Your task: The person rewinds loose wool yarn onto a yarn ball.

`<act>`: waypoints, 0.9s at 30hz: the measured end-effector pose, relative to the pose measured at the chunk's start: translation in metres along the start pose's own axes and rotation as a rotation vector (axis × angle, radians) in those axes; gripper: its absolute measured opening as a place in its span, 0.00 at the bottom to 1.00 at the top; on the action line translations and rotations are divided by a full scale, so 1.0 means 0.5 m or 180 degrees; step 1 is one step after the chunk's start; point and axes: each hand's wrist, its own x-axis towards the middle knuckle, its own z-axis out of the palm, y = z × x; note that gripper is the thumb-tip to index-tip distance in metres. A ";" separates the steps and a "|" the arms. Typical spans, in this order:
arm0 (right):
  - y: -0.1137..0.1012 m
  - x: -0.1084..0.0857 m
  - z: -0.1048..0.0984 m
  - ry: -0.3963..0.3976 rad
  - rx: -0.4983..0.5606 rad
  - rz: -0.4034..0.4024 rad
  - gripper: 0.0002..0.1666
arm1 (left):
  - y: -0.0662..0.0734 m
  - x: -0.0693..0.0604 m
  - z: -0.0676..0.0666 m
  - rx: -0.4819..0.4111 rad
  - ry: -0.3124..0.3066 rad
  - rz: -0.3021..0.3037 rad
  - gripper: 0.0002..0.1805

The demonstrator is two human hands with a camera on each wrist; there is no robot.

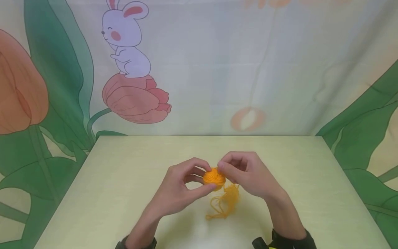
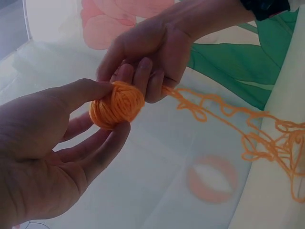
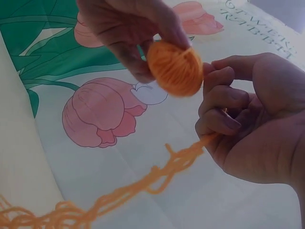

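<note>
tabletop [image 1: 105,186] had passing room left of the left hand [image 1: 183,185] and right of the right hand [image 1: 250,176]. orange yarn ball [image 1: 213,177] blocked the gap between; loose yarn strands [image 1: 230,200] obstructed below. backdrop [image 1: 205,69] walled far edge.

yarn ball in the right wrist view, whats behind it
The printed cloth is behind the yarn ball, with a pink tulip showing to its lower left. The print directly behind the ball and the left hand is covered.
</note>
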 end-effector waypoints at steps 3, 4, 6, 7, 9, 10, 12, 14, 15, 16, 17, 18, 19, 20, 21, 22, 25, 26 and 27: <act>-0.014 -0.007 0.006 -0.0126 -0.0008 -0.0158 0.09 | -0.002 0.002 -0.003 0.0023 0.0200 0.0007 0.18; -0.018 -0.010 0.007 -0.0169 -0.0016 -0.0217 0.09 | -0.003 0.002 -0.004 0.0009 0.0263 0.0026 0.18; -0.023 -0.014 0.010 -0.0247 -0.0044 -0.0315 0.09 | -0.004 0.003 -0.006 -0.0047 0.0381 0.0021 0.19; -0.025 -0.015 0.012 -0.0280 -0.0061 -0.0370 0.10 | -0.004 0.003 -0.007 -0.0073 0.0445 0.0021 0.19; -0.026 -0.015 0.014 -0.0336 -0.0072 -0.0445 0.11 | -0.004 0.005 -0.008 -0.0139 0.0560 0.0032 0.21; -0.026 -0.015 0.015 -0.0364 -0.0071 -0.0490 0.11 | -0.004 0.005 -0.008 -0.0175 0.0614 0.0024 0.21; -0.025 -0.013 0.016 -0.0418 -0.0052 -0.0543 0.11 | -0.004 0.006 -0.010 -0.0256 0.0716 0.0009 0.22; -0.023 -0.011 0.018 -0.0478 -0.0032 -0.0563 0.12 | -0.003 0.007 -0.010 -0.0330 0.0798 0.0016 0.22; -0.022 -0.010 0.019 -0.0518 -0.0027 -0.0575 0.12 | -0.002 0.007 -0.010 -0.0379 0.0832 0.0008 0.22; -0.021 -0.009 0.020 -0.0551 -0.0024 -0.0579 0.12 | -0.002 0.007 -0.010 -0.0424 0.0861 0.0002 0.21; -0.019 -0.008 0.021 -0.0586 -0.0017 -0.0578 0.12 | -0.001 0.008 -0.010 -0.0475 0.0889 -0.0004 0.21; -0.017 -0.007 0.022 -0.0621 -0.0015 -0.0581 0.12 | -0.001 0.008 -0.011 -0.0522 0.0906 0.0001 0.20; -0.015 -0.005 0.023 -0.0654 -0.0013 -0.0573 0.12 | 0.000 0.008 -0.011 -0.0564 0.0921 -0.0004 0.20; -0.013 -0.004 0.023 -0.0686 -0.0007 -0.0568 0.12 | 0.001 0.008 -0.011 -0.0621 0.0930 0.0004 0.19; -0.011 -0.002 0.024 -0.0718 0.0001 -0.0561 0.12 | 0.002 0.008 -0.012 -0.0677 0.0936 -0.0008 0.19; -0.009 -0.001 0.024 -0.0748 0.0015 -0.0556 0.12 | 0.004 0.008 -0.012 -0.0728 0.0934 -0.0020 0.19; -0.001 0.005 0.024 -0.0839 0.0037 -0.0527 0.12 | 0.008 0.005 -0.014 -0.0900 0.0885 -0.0071 0.19; 0.002 0.006 0.025 -0.0867 0.0032 -0.0515 0.12 | 0.008 0.004 -0.015 -0.0950 0.0863 -0.0077 0.19; 0.005 0.009 0.025 -0.0892 0.0023 -0.0490 0.13 | 0.009 0.002 -0.015 -0.0985 0.0842 -0.0096 0.19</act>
